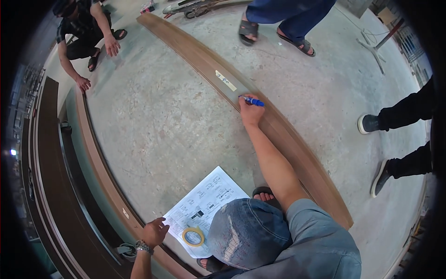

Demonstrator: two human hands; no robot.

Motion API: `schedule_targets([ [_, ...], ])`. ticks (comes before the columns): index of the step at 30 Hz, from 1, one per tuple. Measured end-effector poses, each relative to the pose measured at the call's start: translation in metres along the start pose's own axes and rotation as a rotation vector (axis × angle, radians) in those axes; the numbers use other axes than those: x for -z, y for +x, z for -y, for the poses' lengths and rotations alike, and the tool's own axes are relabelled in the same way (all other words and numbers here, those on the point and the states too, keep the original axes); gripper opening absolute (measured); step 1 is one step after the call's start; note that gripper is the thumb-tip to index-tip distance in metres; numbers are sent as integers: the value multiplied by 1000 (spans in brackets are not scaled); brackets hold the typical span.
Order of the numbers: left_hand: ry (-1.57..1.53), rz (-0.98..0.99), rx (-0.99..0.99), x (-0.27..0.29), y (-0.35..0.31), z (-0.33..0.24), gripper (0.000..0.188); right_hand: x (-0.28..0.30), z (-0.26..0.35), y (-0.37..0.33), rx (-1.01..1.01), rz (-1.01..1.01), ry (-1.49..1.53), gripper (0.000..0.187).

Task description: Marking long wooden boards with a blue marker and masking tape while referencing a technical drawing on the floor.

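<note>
My right hand (251,113) is closed around a blue marker (255,101). It rests on a long brown wood-toned board (297,144), just below a pale strip of tape (226,80) bearing handwriting. My left hand (154,232), with a metal watch at the wrist, is over another long board (93,130) on the left. Its fingers are loosely bent and apart, beside the edge of a printed drawing sheet (190,211); whether they touch the paper I cannot tell. A yellow tape roll (195,244) lies on the sheet, next to my knee in worn jeans.
At the far left a crouching person (83,32) has one hand at the end of the left board. Dark brown panels (51,162) stand along the left side. Another person's sandalled feet (248,31) are beyond the right board; dark shoes (369,124) of someone else are at right.
</note>
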State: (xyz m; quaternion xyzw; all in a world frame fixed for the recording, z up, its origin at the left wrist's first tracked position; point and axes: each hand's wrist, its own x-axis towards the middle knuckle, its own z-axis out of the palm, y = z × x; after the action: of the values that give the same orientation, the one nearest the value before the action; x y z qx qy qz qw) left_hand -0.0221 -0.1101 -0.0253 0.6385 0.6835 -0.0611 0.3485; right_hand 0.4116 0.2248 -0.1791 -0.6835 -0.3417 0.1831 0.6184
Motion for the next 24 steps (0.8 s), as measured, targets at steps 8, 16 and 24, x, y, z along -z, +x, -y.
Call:
schedule_targets([
  [8,-5,-74,101,0,4,30,36,-6,5,-2,-57,-55,-18,21],
  [16,-40,-35,57,-15,7,27,36,-8,-4,3,-35,-94,-128,18],
  [24,-18,-61,51,-6,5,26,35,-8,1,-6,-127,-11,-165,22],
])
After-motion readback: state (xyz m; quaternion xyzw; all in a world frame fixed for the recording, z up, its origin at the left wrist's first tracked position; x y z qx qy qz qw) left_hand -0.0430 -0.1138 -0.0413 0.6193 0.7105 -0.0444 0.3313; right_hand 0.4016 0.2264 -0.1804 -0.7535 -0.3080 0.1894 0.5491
